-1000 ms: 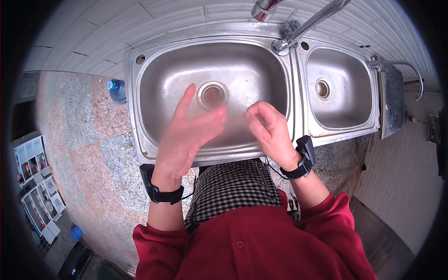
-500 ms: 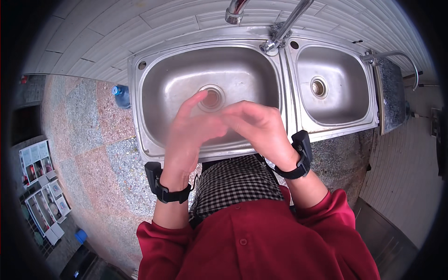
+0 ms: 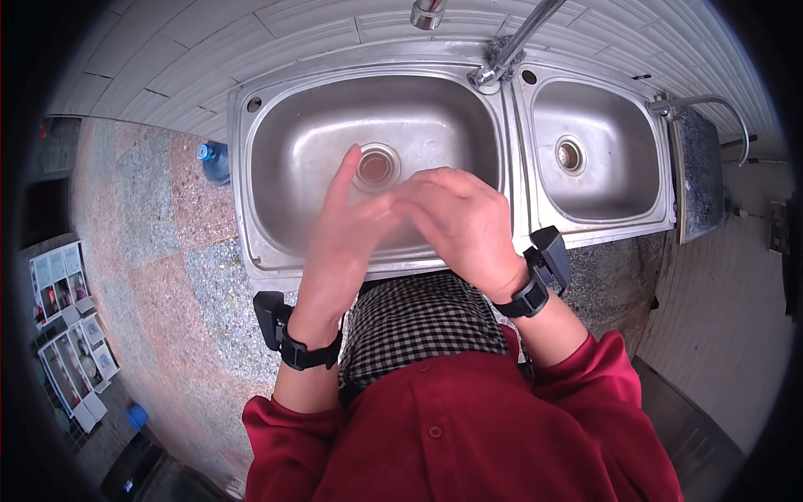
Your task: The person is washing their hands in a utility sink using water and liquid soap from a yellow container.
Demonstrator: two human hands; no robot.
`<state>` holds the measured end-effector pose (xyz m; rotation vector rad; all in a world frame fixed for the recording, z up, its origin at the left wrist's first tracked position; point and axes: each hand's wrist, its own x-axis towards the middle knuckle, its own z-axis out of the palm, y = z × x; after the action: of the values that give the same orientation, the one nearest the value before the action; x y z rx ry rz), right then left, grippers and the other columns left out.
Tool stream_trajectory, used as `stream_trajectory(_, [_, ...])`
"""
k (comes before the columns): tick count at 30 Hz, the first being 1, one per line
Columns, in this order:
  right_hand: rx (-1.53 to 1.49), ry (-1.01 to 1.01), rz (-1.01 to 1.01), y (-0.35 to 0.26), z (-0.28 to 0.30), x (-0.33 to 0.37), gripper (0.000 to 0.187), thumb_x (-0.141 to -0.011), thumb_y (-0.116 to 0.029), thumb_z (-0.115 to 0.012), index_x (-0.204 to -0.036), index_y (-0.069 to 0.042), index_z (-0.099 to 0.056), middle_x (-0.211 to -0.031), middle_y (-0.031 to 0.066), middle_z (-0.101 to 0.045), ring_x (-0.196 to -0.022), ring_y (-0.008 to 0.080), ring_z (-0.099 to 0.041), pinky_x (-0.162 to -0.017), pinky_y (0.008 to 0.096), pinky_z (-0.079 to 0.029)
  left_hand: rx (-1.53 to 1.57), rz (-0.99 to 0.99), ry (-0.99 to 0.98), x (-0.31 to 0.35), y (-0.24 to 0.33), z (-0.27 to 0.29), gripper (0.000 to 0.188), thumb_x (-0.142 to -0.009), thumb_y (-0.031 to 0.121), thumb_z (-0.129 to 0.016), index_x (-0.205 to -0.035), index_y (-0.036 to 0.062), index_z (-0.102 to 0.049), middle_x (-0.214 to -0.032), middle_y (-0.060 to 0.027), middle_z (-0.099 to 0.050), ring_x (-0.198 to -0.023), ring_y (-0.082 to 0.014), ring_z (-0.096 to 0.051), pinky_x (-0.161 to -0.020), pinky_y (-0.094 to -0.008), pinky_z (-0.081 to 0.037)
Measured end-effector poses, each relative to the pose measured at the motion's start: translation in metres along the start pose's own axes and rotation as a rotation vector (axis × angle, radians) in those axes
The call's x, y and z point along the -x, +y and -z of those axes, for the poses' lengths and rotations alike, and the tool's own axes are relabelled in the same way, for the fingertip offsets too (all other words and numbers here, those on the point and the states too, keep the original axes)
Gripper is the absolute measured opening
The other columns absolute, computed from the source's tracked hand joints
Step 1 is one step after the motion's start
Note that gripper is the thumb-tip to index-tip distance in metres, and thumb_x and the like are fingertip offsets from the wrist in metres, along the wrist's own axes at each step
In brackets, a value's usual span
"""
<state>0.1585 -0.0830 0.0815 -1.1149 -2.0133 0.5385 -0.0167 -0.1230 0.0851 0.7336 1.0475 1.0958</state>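
Over the near part of the large steel sink [image 3: 280, 197], both of my hands meet. My left hand [image 3: 339, 238] is blurred by motion; one finger points up and apart, and the others stretch toward the right hand. From the right, my right hand [image 3: 468, 222] bends its fingers closed over the left hand's fingertips, whose ends are hidden there. No tool or other object shows in either hand. Beyond the raised finger is the sink's round drain [image 3: 376, 167]. Black straps with dark box-shaped devices [image 3: 548, 255] circle both wrists.
A smaller steel sink [image 3: 594, 117] adjoins on the right. A chrome tap [image 3: 519, 46] rises between the basins; another spout [image 3: 427, 13] hangs above the large one. A clear blue-capped bottle [image 3: 215, 163] stands left of the sink on the speckled floor. Divided boxes [image 3: 75, 364] lie far left.
My hands stay together over the sink while the left hand's blurred fingers shift slightly. The raised finger has moved a little up and left. The view has shifted slightly.
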Motion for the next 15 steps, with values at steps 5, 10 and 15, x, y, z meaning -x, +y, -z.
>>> stream_trajectory(5, [0.163,0.005,0.148,-0.002,-0.011,-0.005,0.01,-0.073,-0.011,-0.075,-0.081,-0.013,-0.069,-0.083,0.0008,-0.065,-0.075,0.0201,-0.065,-0.063,0.0334,-0.055,-0.219,-0.039,-0.077,0.0,0.0,0.008,0.085,-0.093,-0.015,-0.039,-0.168,0.0094,-0.006,-0.123,-0.0193,-0.07,-0.122,-0.0208,-0.064,-0.114,-0.037,-0.043])
stream_trajectory(10, [0.213,-0.102,0.252,-0.005,-0.022,-0.009,0.014,-0.071,-0.013,-0.074,-0.081,-0.012,-0.065,-0.079,0.0029,-0.055,-0.072,0.0206,-0.06,-0.063,0.0347,-0.054,-0.215,0.034,-0.112,0.003,0.003,0.016,0.089,-0.091,-0.015,-0.039,-0.169,0.0098,-0.005,-0.107,-0.0123,-0.07,-0.109,-0.0174,-0.064,-0.112,-0.0365,-0.043])
stream_trajectory(15, [0.155,-0.117,0.26,-0.003,-0.021,-0.011,0.016,-0.073,-0.013,-0.075,-0.083,-0.01,-0.063,-0.083,0.0048,-0.06,-0.075,0.0243,-0.064,-0.065,0.0375,-0.055,0.108,0.195,-0.06,0.006,0.013,0.036,0.094,-0.087,-0.014,-0.043,-0.169,0.0111,-0.002,-0.115,-0.0196,-0.071,-0.118,-0.0249,-0.065,-0.114,-0.0418,-0.043])
